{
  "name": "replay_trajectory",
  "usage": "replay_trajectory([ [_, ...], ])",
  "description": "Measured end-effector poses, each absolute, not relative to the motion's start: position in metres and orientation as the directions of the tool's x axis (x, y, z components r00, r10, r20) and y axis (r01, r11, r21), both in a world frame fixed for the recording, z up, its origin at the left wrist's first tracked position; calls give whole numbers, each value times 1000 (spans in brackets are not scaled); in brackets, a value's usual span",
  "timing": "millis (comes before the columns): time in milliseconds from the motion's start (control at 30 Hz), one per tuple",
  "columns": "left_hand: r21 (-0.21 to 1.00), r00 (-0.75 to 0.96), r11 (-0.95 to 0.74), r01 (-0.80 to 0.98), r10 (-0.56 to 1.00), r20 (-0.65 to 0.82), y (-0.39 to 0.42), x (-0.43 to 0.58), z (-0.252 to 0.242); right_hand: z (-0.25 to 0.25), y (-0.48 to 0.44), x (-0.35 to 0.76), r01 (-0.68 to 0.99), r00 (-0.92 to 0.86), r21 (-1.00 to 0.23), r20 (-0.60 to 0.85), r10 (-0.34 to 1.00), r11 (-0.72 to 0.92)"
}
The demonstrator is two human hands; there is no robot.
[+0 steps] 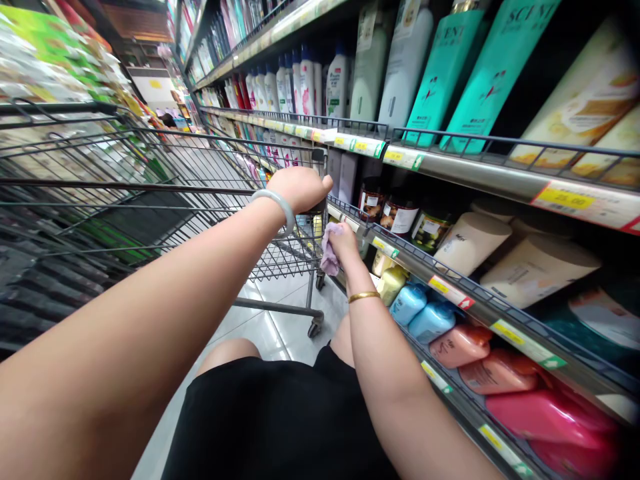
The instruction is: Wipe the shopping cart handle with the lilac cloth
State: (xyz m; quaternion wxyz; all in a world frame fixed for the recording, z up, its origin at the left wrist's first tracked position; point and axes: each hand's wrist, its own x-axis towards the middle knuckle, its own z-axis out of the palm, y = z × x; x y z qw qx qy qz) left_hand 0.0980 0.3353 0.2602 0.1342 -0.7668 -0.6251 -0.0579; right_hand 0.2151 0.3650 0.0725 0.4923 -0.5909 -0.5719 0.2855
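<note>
Both my bare forearms [165,313] stretch out from close up, above the black clothing [280,420] on my lap. At the end of one, past a pale bangle [275,203], my left hand [300,189] is bent down at the near end of a wire shopping cart [210,190]; its fingers are hidden, so I cannot tell whether they grip the wire. With my right hand [345,241], above a gold bracelet [364,297], I have a crumpled purple cloth [331,250] bunched in closed fingers. That cloth is between the cart and the shelves, near the front edge of the shelf with the dark jars [399,213]; I cannot tell whether it touches either. Above the jars stand tall teal bottles [443,70], and below them sit blue bottles [433,321] and coral ones [460,345]. Yellow-and-white price labels [570,199] line the shelf fronts. Pale floor tiles [270,327] shine beneath the cart.
</note>
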Motion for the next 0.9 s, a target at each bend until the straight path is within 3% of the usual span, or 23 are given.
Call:
replay_trajectory([
  [133, -255, 341, -252, 934, 840, 422, 321, 86, 255, 70, 367, 215, 328, 235, -937, 204, 950, 120],
  [233, -273, 317, -212, 938, 844, 434, 310, 53, 260, 95, 359, 213, 47, 315, -954, 297, 902, 297],
  [333, -359, 255, -100, 928, 873, 416, 298, 0, 272, 120, 349, 209, -103, 406, -844, 447, 797, 526],
  [400, -428, 227, -58, 902, 906, 356, 290, -43, 278, 128, 344, 204, -82, 404, -794, 526, 749, 602],
  [500, -472, 96, 79, 878, 937, 336, 282, -104, 280, 124, 342, 194, 6, 409, -826, 516, 753, 563],
  [633, -401, -138, 253, 880, 946, 293, 274, -148, 278, 110, 339, 184, 124, 419, -881, 463, 781, 456],
  [900, -471, -188, 283, 836, 953, 238, 256, -131, 280, 109, 334, 172, 219, 483, -850, 521, 704, 480],
])
